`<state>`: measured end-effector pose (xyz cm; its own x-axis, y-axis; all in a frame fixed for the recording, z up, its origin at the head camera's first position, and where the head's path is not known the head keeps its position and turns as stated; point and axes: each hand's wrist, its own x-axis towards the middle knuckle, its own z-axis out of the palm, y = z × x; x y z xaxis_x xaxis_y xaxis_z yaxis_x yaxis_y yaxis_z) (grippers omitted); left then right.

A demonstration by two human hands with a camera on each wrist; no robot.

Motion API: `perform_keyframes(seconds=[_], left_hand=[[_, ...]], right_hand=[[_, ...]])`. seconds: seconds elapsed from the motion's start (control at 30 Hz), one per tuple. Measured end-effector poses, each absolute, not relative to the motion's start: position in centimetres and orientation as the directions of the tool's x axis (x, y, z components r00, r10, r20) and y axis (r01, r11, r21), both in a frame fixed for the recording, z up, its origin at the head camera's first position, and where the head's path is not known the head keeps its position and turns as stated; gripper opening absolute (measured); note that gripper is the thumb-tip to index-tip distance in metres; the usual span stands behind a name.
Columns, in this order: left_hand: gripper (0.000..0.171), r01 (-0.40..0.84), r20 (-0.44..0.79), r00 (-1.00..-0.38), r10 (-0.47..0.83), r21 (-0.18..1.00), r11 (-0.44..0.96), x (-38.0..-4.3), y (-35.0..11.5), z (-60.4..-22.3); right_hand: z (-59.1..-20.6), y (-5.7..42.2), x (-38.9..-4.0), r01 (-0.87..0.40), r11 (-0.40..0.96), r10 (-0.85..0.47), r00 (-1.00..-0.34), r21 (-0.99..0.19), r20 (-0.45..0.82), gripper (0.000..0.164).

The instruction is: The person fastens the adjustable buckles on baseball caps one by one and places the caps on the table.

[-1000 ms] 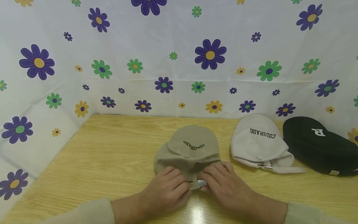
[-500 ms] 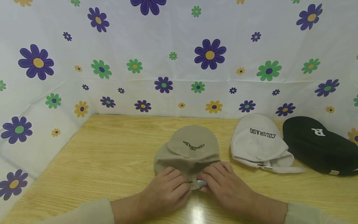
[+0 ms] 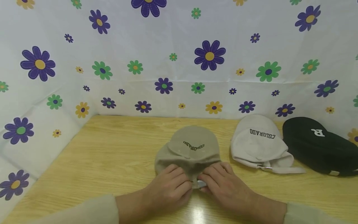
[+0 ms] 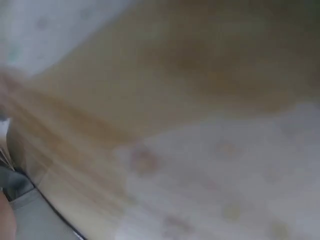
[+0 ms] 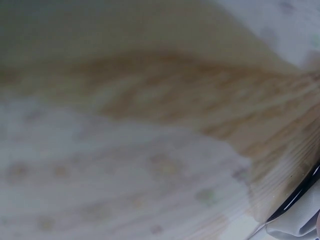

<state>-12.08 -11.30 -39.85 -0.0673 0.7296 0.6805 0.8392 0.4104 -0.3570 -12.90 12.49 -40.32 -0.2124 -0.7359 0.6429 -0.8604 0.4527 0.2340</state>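
A khaki baseball cap (image 3: 195, 137) with COLORADO lettering lies at the middle of the table, its back strap turned toward me. My left hand (image 3: 170, 188) pinches the strap side at the cap's near edge. From the right, my right hand (image 3: 223, 185) pinches the other end, and a light metallic buckle (image 3: 201, 184) shows at its fingertips. The strap between the hands is mostly hidden by fingers. Both wrist views are blurred and show no clear hand work.
To the right on the wooden table (image 3: 106, 155) lie a cream COLORADO cap (image 3: 258, 143) with its strap end sticking out and a black cap (image 3: 318, 149) with a white R. A white flowered cloth (image 3: 173, 37) hangs behind and at the left.
The left hand has shifted slightly to the right and up, closer to the buckle. The right hand holds nearly the same place, and the other caps have not moved.
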Motion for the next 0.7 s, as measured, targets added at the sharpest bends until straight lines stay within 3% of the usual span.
perform_keyframes(seconds=[0.37, 0.7], left_hand=[[0.018, 0.857, 0.671, -0.087, 0.736, -0.326, 0.399, -12.72, -11.11, -40.21], [0.019, 0.839, 0.692, -0.003, 0.722, -0.391, 0.378, -12.7, -10.69, -39.61]], right_hand=[[-40.33, 12.47, -12.86, -0.853, 0.473, -0.734, -0.243, 0.221, 0.635, 0.036], [-40.33, 12.48, -12.91, -0.861, 0.466, -0.726, -0.243, 0.201, 0.643, 0.034]])
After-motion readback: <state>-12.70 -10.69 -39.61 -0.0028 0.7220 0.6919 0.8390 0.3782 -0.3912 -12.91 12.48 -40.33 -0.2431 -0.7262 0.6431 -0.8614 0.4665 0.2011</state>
